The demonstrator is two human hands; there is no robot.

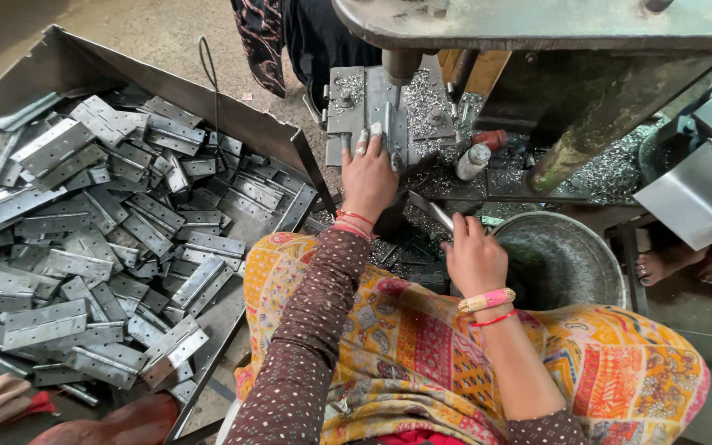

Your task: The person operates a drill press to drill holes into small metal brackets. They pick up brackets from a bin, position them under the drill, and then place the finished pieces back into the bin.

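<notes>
Fingers of the left hand (367,177) lie flat, pressing a metal hinge (386,124) on the press bed just ahead of them. Right hand (473,257) grips a 2nd hinge (430,212), slanting up-left toward the left wrist, nearer the bucket (611,272).

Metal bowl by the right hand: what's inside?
The metal bowl shows only a dull grey, speckled inner wall, and no distinct parts are visible. The right hand and wrist cover its left edge, and the patterned cloth hides its near rim.

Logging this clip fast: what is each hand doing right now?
Left hand: fingers pressing a flat grey metal hinge plate on the press bed; grip cannot be told.
Right hand: closed on a thin grey metal strip.
</notes>
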